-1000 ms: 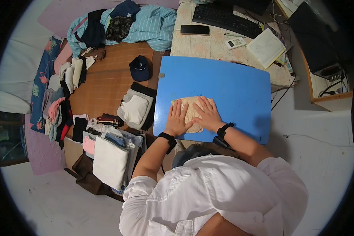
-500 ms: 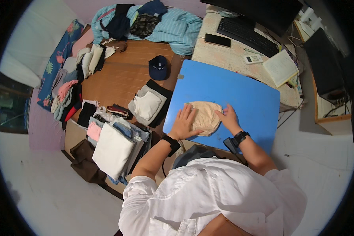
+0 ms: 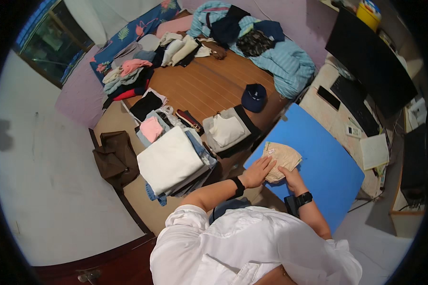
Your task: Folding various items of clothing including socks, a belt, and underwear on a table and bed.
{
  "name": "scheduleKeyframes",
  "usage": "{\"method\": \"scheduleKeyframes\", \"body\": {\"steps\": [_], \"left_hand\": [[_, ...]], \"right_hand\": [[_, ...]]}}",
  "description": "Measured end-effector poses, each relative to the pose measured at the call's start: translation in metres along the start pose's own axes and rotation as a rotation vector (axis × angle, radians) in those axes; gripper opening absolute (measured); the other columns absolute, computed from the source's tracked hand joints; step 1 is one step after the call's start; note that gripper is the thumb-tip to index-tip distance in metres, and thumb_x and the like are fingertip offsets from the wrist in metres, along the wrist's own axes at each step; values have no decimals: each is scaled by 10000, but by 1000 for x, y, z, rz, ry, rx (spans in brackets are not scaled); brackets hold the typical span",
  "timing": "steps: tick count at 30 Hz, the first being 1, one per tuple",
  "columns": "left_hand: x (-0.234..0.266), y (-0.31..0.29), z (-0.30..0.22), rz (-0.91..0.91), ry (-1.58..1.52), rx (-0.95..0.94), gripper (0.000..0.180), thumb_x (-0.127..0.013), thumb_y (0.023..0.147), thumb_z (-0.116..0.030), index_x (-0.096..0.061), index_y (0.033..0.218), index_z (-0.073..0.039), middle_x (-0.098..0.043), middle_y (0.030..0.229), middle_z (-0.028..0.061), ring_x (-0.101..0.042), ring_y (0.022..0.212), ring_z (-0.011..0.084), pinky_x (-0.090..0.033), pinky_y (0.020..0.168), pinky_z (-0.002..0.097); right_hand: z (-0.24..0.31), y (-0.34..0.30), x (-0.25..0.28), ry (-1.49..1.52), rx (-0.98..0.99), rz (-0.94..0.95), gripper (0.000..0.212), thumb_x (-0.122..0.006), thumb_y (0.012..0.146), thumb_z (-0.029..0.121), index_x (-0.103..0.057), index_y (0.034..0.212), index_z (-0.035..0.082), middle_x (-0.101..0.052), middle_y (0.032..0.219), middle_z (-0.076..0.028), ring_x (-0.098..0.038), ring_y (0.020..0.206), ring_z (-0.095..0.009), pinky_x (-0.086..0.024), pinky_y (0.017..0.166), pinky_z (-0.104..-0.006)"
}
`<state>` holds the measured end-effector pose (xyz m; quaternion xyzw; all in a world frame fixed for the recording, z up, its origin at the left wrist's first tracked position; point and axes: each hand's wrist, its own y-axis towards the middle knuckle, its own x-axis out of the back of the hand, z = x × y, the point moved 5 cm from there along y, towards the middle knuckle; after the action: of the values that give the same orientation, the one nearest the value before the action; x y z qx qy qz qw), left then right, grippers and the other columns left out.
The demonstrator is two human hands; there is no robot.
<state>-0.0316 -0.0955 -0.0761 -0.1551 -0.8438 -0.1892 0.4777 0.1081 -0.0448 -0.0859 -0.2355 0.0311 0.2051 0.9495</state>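
A folded beige garment (image 3: 284, 159), with gathers in its cloth, is at the left part of the blue board (image 3: 318, 156). My left hand (image 3: 257, 172) lies on its near left edge, fingers stretched out flat over the cloth. At its near right edge my right hand (image 3: 294, 179) grips it, thumb on top and the other fingers hidden. Whether the garment rests fully on the board or is slightly raised, I cannot tell. Both my wrists wear black bands.
Left of the board stand a stack of folded clothes topped by a white one (image 3: 171, 154), a grey and white folded pile (image 3: 226, 130) and a navy cap (image 3: 254, 97). A desk (image 3: 335, 78) at the right holds a phone (image 3: 328, 97), keyboard, notebook and monitor.
The view has swung left, so the scene sits farther right. My right hand has gone from open beside the garment to gripping its near edge; the garment looks narrower and turned.
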Motion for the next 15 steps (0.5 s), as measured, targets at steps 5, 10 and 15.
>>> {"method": "scheduleKeyframes", "body": {"steps": [5, 10, 15], "left_hand": [[66, -32, 38, -199, -78, 117, 736, -586, 672, -56, -218, 1301, 49, -295, 1290, 263, -289, 1205, 396, -242, 1013, 428], [139, -79, 85, -467, -37, 359, 724, -569, 676, -66, -211, 1289, 76, -297, 1273, 291, -274, 1206, 417, -223, 1018, 435], [193, -145, 130, -625, 35, 578, 691, -561, 668, -87, -263, 1274, 60, -288, 1295, 292, -276, 1216, 403, -208, 1018, 455]], "right_hand": [[39, 30, -95, 201, 40, 203, 455, -555, 824, 95, -374, 1234, 16, -475, 1192, -95, -496, 1044, -187, -415, 863, -298], [70, 62, -217, 248, 90, 458, 479, -560, 825, 84, -342, 1251, 52, -463, 1204, -77, -486, 1070, -184, -416, 871, -313], [64, 95, -326, 256, -78, 631, 404, -509, 837, 47, -383, 1221, 32, -496, 1160, -89, -517, 1022, -193, -432, 849, -312]]}}
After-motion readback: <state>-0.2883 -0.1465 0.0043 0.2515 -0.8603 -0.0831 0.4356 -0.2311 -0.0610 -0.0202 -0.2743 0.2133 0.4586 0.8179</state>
